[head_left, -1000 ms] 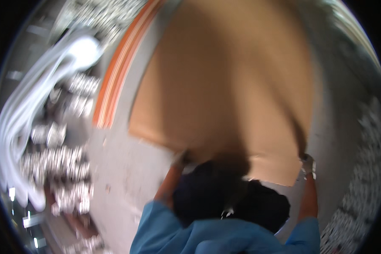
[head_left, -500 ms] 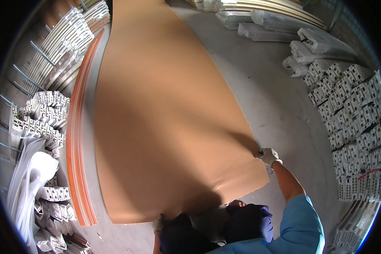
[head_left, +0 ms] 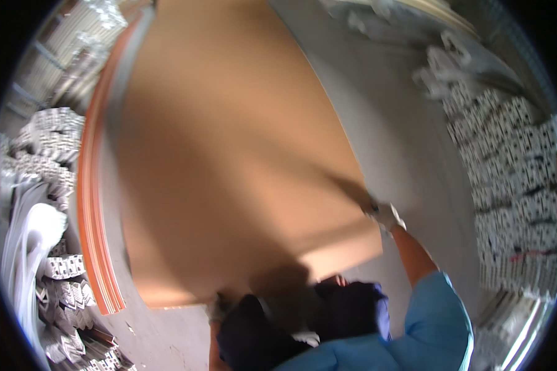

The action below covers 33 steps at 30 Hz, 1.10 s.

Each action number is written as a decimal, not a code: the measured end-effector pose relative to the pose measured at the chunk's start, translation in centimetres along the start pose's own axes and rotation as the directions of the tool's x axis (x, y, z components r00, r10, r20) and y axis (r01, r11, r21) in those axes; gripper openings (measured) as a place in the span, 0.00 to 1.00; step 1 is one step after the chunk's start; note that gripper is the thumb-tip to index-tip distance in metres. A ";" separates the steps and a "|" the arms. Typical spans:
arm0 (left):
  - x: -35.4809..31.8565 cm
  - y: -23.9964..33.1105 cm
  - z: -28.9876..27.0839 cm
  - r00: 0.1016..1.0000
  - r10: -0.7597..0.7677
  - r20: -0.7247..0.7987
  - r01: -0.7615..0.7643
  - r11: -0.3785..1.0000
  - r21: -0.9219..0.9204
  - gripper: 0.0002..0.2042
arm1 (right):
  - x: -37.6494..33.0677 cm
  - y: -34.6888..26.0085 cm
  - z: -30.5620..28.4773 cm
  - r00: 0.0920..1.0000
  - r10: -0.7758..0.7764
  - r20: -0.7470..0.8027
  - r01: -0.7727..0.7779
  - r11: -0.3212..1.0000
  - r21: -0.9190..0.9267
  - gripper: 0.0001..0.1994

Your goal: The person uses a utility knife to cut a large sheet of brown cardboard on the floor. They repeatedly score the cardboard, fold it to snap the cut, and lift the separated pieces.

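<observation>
A large brown cardboard sheet [head_left: 241, 154] stretches from my knees toward the far end of the floor, with a bent band along its near right part. My right hand [head_left: 387, 216], in a pale glove, is closed at the sheet's right edge. A small dark spot shows by its fingertips, too blurred to name. At the near edge, left of my knees, my gloved left hand [head_left: 217, 307] grips the cardboard; my leg and shadow partly hide its fingers.
Long orange striped strips [head_left: 93, 185] lie on the floor left of the sheet. Stacked white profiles [head_left: 52, 133] and plastic wrap [head_left: 40, 232] fill the left side. More profile stacks [head_left: 517, 179] and wrapped bundles [head_left: 464, 65] line the right, beyond grey floor [head_left: 414, 142].
The whole view has shifted, so the surroundings sit farther left and higher. Both hands stay at the same edges of the sheet. The bend near its right corner looks more marked.
</observation>
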<state>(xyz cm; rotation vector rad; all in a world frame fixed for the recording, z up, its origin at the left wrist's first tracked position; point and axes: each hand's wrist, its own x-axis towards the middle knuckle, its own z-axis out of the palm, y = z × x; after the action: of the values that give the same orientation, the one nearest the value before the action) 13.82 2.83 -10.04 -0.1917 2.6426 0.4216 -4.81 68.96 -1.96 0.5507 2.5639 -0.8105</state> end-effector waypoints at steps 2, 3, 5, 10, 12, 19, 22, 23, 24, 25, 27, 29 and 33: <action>-0.2 -0.7 0.5 0.997 0.058 -0.046 -0.058 0.998 0.017 0.38 | 0.3 0.1 -0.2 0.999 -0.019 0.034 0.023 0.991 -0.135 0.28; -0.1 -0.8 0.2 0.999 0.005 0.052 -0.004 1.000 -0.029 0.38 | 0.3 0.2 -0.3 0.997 0.029 0.066 -0.020 0.992 -0.127 0.28; -0.8 0.9 0.0 0.852 -0.375 0.366 0.385 -0.026 -0.922 0.28 | 0.2 0.2 -0.5 0.996 0.050 0.080 -0.038 0.988 -0.151 0.27; -0.5 4.9 -4.2 0.723 -0.518 0.457 0.613 0.177 -0.770 0.26 | -0.4 -0.6 -0.6 0.993 0.116 0.008 -0.115 0.987 -0.114 0.25; -0.6 5.6 -4.5 0.700 -0.535 0.474 0.622 0.131 -0.772 0.25 | -0.6 -1.0 -0.7 0.995 0.101 0.023 -0.097 0.986 -0.138 0.25; -0.9 3.4 -2.5 0.633 -0.590 0.502 0.630 0.014 -0.777 0.24 | -0.1 -2.1 -1.6 0.972 0.206 0.111 -0.182 0.963 -0.197 0.23; 0.2 2.2 -1.9 0.617 -0.623 0.481 0.652 0.063 -0.755 0.24 | 0.1 -2.2 -1.7 0.984 0.162 0.072 -0.142 0.964 -0.224 0.24; 0.5 1.8 -1.8 0.615 -0.620 0.487 0.613 -0.012 -0.790 0.23 | 0.2 -2.1 -1.6 0.977 0.193 0.088 -0.171 0.963 -0.210 0.24; 1.0 1.5 -1.6 0.610 -0.628 0.483 0.611 -0.016 -0.792 0.23 | 0.3 -2.1 -1.6 0.971 0.218 0.101 -0.195 0.961 -0.196 0.24; 1.1 1.2 -1.5 0.533 -0.686 0.496 0.649 -0.045 -0.760 0.23 | 0.4 -2.0 -1.6 0.966 0.238 0.101 -0.218 0.960 -0.179 0.25; 1.5 0.6 -1.3 0.585 -0.666 0.462 0.609 -0.015 -0.793 0.22 | 0.6 -1.8 -1.6 0.971 0.208 0.117 -0.187 0.968 -0.166 0.26; 1.5 0.3 -1.2 0.560 -0.695 0.450 0.607 -0.025 -0.794 0.21 | 0.8 -1.7 -1.6 0.976 0.176 0.131 -0.158 0.978 -0.138 0.27; 1.8 0.2 -1.3 0.499 -0.751 0.432 0.604 -0.057 -0.795 0.20 | 1.1 -1.3 -1.6 0.984 0.130 0.123 -0.118 0.988 -0.102 0.25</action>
<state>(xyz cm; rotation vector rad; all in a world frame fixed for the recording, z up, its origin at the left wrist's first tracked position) 11.66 2.49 -9.75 -1.9048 1.6151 1.4457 -6.81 69.23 -0.68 0.6019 2.4089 -0.6568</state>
